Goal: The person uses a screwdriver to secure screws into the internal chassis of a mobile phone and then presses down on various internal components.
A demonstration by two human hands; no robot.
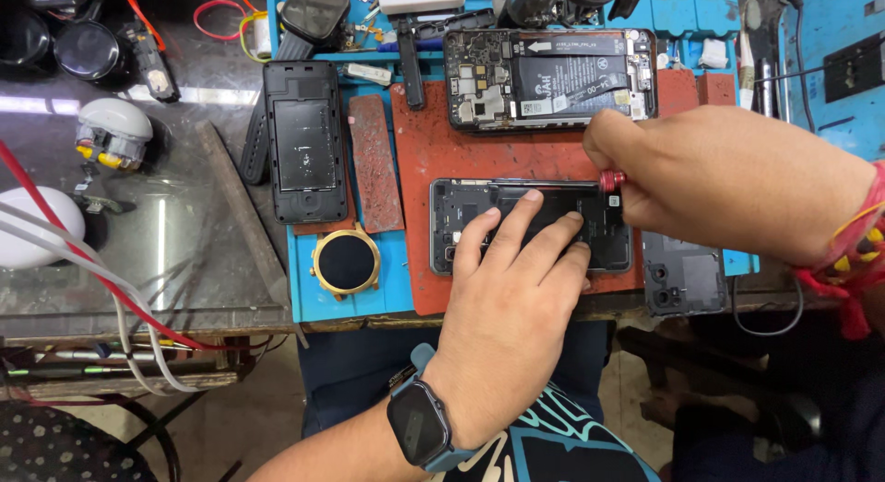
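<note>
My left hand (512, 307) lies flat on an opened black phone (461, 219) on the red mat (433, 150), fingers spread over its middle. My right hand (728, 182) is closed around a small red-handled screwdriver (611, 180) at the phone's upper right edge. The tool's tip is hidden by my fingers. A second opened phone (548, 76), with its battery and circuit board showing, lies just beyond on the same mat.
A black phone back frame (304, 141) lies left of the mat beside a reddish strip (375, 164). A gold round watch (344, 263) sits on the blue mat (396, 293). A grey back cover (684, 277) lies at right. Wires and earbud cases occupy the glass at left.
</note>
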